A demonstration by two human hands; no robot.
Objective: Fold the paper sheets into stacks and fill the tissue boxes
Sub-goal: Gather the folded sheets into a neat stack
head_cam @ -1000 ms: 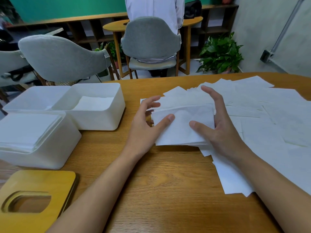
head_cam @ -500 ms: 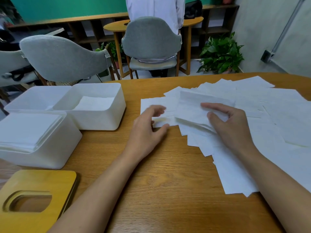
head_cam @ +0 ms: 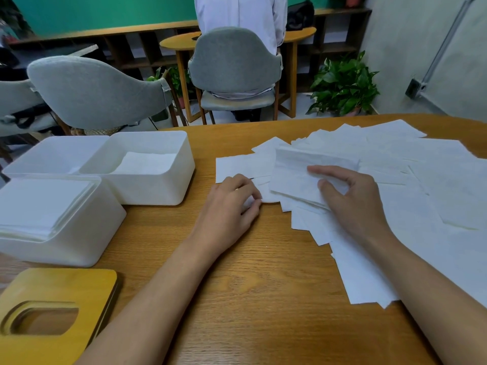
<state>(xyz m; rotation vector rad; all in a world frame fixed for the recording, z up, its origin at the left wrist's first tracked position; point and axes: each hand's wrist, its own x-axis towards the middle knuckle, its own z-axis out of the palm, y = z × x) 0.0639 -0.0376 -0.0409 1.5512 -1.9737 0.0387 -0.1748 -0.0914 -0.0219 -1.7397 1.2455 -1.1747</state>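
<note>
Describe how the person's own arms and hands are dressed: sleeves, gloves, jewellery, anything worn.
The left hand and the right hand are bare, without gloves. The left forearm and the right forearm are bare too: no sleeve, watch or bracelet shows down to the picture's lower edge. A small glint on a left-hand finger may be a ring; it is too small to tell.

No writing, label, brand, number or sign can be read anywhere in view. The paper sheets (head_cam: 421, 164), the white tissue boxes (head_cam: 158, 188) and the wooden lid (head_cam: 66, 283) on the tabletop (head_cam: 263, 299) all show plain faces.
</note>
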